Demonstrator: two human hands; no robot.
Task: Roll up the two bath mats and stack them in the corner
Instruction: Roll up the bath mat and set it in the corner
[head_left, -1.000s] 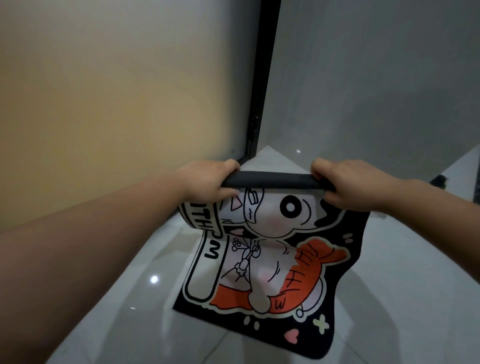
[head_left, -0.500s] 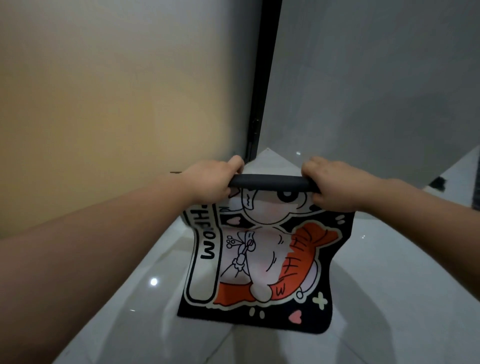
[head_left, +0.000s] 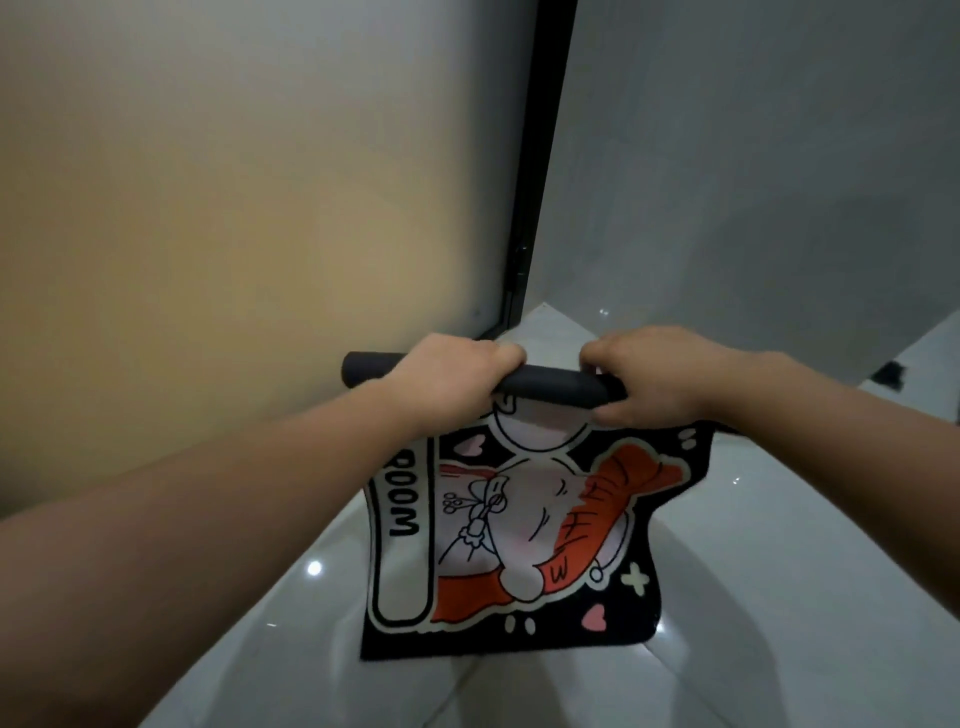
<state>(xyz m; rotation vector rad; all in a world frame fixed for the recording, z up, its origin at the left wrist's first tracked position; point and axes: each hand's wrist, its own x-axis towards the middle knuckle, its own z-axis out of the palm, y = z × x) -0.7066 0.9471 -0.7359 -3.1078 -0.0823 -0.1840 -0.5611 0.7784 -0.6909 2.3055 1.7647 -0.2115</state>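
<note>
Nearest you, the unrolled part of the bath mat (head_left: 524, 535) hangs down in front of you, printed side toward you, its lower edge at the glossy white floor (head_left: 753, 571). Higher up, your left hand (head_left: 447, 382) and right hand (head_left: 657, 382) are both closed around the mat's black rolled top (head_left: 548, 387), left end poking out past your left hand. Beyond lies the corner, a black frame (head_left: 540, 171) between a frosted panel (head_left: 234, 197) and a grey wall (head_left: 753, 156).

The bath mat (head_left: 524, 530) looks like soft, matt cloth, its rolled-up backing (head_left: 550, 387) a dull dark rubbery sheet. The floor (head_left: 779, 571) is glossy pale tile, mirroring lights. The walls (head_left: 753, 182) look smooth and matt.
</note>
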